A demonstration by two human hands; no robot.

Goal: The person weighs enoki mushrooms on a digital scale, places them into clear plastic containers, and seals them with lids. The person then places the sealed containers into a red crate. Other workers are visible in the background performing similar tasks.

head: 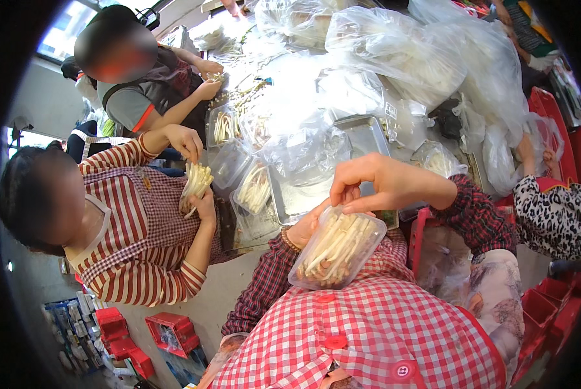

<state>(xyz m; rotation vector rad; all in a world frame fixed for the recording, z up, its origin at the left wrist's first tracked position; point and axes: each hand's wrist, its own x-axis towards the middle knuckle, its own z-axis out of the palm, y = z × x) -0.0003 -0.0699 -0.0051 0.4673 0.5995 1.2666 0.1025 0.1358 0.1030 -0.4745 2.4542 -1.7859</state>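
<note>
My left hand (pixel 304 227) holds a clear plastic tray (pixel 379 237) from its far left side, with part of the hand hidden behind it. Long pale mushroom stems (pixel 340 245) lie side by side in the tray, brownish caps toward me. Over the tray's far edge my right hand (pixel 378 180) is bent down, thumb and fingertips closed at the rim. Whether those fingertips also grip a stem is hidden. Just beyond my hands, a metal tray (pixel 281 209) rests on the table, partly covered by clear plastic bags (pixel 310 150).
Filled mushroom trays (pixel 253 190) stand left of the metal tray. Big plastic bags (pixel 397 53) are heaped at the back right. A co-worker at left holds a mushroom bunch (pixel 196 182); another works beyond. Red crates (pixel 419 238) stand right of me, more (pixel 173 330) on the floor.
</note>
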